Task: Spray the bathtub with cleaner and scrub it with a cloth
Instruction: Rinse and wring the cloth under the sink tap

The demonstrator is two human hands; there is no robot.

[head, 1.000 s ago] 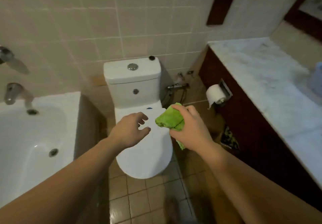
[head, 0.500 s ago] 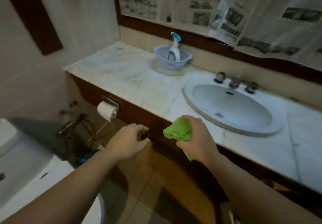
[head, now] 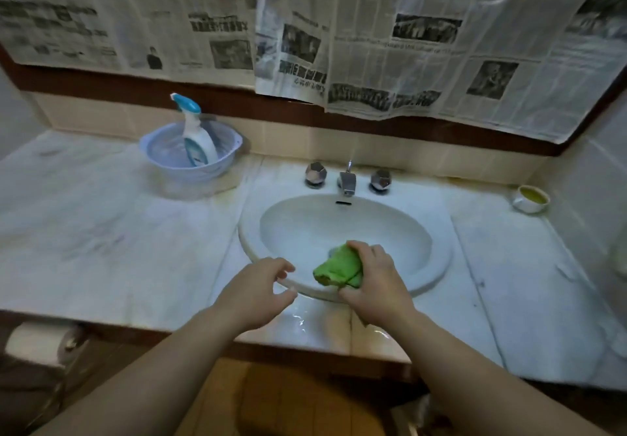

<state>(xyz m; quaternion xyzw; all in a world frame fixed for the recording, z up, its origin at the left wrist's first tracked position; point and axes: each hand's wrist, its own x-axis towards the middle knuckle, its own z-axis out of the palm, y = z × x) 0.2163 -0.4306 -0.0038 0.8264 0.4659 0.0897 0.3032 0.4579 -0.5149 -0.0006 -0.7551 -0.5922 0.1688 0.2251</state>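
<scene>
**Bathroom vanity, cloth over sink**

Marble counter (head: 101, 232) fills my view, oval sink (head: 437, 266) set in the middle, faucet (head: 346, 182) behind it with a knob on each side. Newspaper (head: 407, 45) sheets hang on the wall above. Back left on the counter: pale blue basin (head: 163, 160), spray bottle (head: 196, 137) standing in it, leaning, blue trigger head up. Small cup (head: 530, 198) with yellowish contents sits far right by the wall. Toilet roll (head: 34, 344) is on the cabinet front, lower left.

Right hand (head: 376, 283) grasps the bunched green cloth (head: 339, 267), fingers curled round it, over the sink's near edge. Left hand (head: 254, 293) holds nothing; fingers loosely curled, thumb apart, just left of the cloth, above the sink's near-left rim. I can't tell if it touches the rim. Bathtub isn't in my view. Bottle is well apart from both hands.
</scene>
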